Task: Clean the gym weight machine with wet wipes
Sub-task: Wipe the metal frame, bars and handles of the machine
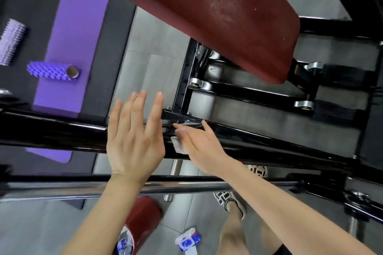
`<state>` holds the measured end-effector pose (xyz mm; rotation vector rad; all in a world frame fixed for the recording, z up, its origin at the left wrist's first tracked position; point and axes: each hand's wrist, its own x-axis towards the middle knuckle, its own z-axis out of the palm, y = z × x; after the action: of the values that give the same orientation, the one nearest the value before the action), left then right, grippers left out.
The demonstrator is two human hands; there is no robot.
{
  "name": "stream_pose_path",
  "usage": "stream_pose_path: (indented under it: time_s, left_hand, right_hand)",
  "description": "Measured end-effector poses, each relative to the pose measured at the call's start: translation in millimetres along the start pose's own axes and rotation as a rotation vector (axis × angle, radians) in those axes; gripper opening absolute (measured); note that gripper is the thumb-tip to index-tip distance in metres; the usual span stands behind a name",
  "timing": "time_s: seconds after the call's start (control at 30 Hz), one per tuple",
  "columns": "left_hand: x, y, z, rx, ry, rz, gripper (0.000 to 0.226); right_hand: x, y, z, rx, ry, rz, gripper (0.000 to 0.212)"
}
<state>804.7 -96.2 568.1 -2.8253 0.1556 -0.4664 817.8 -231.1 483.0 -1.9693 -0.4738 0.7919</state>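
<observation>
A thick black bar (51, 134) of the weight machine runs across the middle of the view. My right hand (199, 143) presses a small white wet wipe (178, 145) flat against this bar with straight fingers. My left hand (134, 132) hovers over the bar just left of the wipe, fingers straight and spread, holding nothing. A dark red padded seat (217, 12) of the machine fills the upper middle. On the floor by my feet lies a blue and white wet wipe pack (187, 241).
A chrome bar (62, 189) crosses below the black one. A red roller pad (141, 221) sits under it. At the left are a purple mat (78, 27) and purple foam rollers (51, 71). Black frame bars with chrome pegs (248, 91) lie under the seat. My shoe (230, 201) stands on grey floor.
</observation>
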Motion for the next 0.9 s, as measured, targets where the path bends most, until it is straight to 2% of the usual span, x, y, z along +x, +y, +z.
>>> stream_pose_path:
  time_s: [0.07,0.13,0.2,0.27,0.37,0.43,0.5,0.57,0.63,0.7,0.83,0.9]
  left_hand:
    - [-0.2,-6.2,-5.0,-0.075,-0.011,0.017,0.038]
    - [-0.3,-18.4,-16.4,-0.133,-0.023,0.032,0.034]
    - [4.3,-38.5,-31.1,-0.071,0.013,-0.009,0.030]
    - [13.4,-62.3,-42.9,-0.004,0.064,-0.079,0.029]
    - [30.2,-87.8,-47.8,0.029,0.099,-0.148,0.030]
    - [36.1,-91.8,-45.5,0.012,0.102,-0.183,0.032]
    - [35.6,-90.9,-43.0,-0.011,0.124,-0.200,0.033]
    - [34.6,-90.3,-42.0,-0.057,0.146,-0.223,0.034]
    - [34.4,-89.0,-41.9,-0.072,0.152,-0.231,0.034]
    - [34.9,-87.8,-41.5,-0.056,0.129,-0.217,0.034]
    - [34.9,-88.6,-42.3,-0.014,0.103,-0.214,0.037]
    - [35.2,-88.4,-42.8,-0.017,0.121,-0.206,0.040]
  right_hand:
    - [-13.4,19.8,-5.8,-0.024,0.009,0.068,0.042]
    - [-29.7,44.5,-20.0,-0.060,-0.018,0.260,0.043]
    - [-35.3,50.3,-31.1,-0.095,-0.051,0.381,0.042]
    - [-24.2,24.5,-32.8,-0.087,-0.096,0.340,0.039]
    - [11.1,-44.5,-21.2,0.036,-0.195,0.152,0.045]
    - [25.2,-83.5,-13.3,0.049,-0.199,0.013,0.047]
    - [25.3,-86.5,-9.8,0.048,-0.174,-0.070,0.046]
    - [16.1,-60.3,-15.7,0.045,-0.186,0.035,0.046]
    - [8.6,-34.3,-26.8,0.043,-0.228,0.240,0.047]
    - [8.9,-36.7,-36.1,0.046,-0.276,0.330,0.048]
    - [47.6,-113.8,-31.7,0.116,-0.416,0.162,0.049]
    - [66.8,-148.7,-23.0,0.209,-0.431,0.041,0.047]
